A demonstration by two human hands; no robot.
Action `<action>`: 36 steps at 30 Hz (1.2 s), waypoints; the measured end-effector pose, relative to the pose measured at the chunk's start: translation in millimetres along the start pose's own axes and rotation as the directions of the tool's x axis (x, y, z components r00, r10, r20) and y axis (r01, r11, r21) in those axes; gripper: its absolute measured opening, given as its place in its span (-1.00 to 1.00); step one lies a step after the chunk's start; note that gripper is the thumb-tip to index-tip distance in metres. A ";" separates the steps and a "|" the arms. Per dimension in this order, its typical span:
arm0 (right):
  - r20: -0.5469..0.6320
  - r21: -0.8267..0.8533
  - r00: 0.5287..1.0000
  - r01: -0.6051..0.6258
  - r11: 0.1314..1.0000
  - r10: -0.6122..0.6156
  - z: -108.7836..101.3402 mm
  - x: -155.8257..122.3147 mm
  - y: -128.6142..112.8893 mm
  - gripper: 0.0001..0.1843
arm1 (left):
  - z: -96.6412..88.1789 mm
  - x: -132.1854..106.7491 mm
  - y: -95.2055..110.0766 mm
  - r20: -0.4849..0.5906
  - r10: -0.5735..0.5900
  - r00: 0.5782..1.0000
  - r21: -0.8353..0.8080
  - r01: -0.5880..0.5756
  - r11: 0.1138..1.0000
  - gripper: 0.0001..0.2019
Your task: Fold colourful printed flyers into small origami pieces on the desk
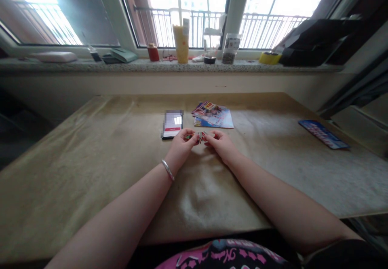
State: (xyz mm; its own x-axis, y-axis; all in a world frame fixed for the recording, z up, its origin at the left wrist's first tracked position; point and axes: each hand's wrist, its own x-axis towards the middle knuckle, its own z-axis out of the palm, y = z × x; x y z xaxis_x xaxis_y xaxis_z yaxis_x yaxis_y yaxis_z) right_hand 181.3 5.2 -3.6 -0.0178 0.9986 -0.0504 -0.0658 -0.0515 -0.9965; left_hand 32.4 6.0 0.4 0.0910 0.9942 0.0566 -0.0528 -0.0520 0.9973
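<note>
My left hand [181,143] and my right hand [220,141] meet over the middle of the wooden table [91,164]. Both pinch a small folded piece of coloured paper [200,136] between their fingertips, just above the tabletop. A silver bangle circles my left wrist. Just beyond my left hand lies a phone [172,125] with its screen lit. Beyond my right hand sits a stack of coloured paper sheets [213,115].
A blue and red packet [323,134] lies at the table's right side. The windowsill [75,64] behind holds a yellow cup [181,42], a red container [153,52], a jar [229,49], a yellow tape roll [269,57] and a black device [315,42].
</note>
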 end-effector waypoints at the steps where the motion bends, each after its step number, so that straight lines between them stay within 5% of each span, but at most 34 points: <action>1: 0.004 0.001 1.000 0.001 1.000 -0.001 0.0 0.4 1.4 -0.54 | -0.1 -0.2 0.0 -0.002 0.008 1.000 0.026 -0.008 1.000 -0.65; 7: 0.027 -0.001 0.999 -0.025 1.000 0.025 -1.2 1.0 4.0 -0.53 | -0.4 -0.4 1.1 0.020 -0.083 0.996 -0.055 0.084 0.995 -0.54; 13: 0.057 0.176 0.998 -0.047 0.983 0.038 -0.8 0.3 -1.6 -0.60 | -0.8 -3.2 3.7 0.059 -0.025 0.998 0.111 0.018 0.994 -0.56; 23: 0.084 0.338 0.986 -0.165 0.927 0.144 -0.1 2.1 -1.5 -0.63 | -1.6 -1.7 5.1 0.013 -0.108 0.994 -0.061 0.109 0.992 -0.53; 36: 0.008 0.094 0.995 -0.101 0.990 0.100 2.5 -2.8 -3.5 -0.71 | -1.3 -4.1 7.1 0.050 -0.087 0.995 0.113 0.081 0.990 -0.52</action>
State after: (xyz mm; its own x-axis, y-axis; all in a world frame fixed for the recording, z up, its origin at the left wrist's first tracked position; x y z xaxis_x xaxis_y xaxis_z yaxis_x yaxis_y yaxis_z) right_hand 179.1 2.5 0.2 -0.0321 0.9882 -0.1495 -0.1576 -0.1528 -0.9756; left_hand 30.3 1.7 7.1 0.1445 0.9891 -0.0282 0.0678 0.0186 0.9975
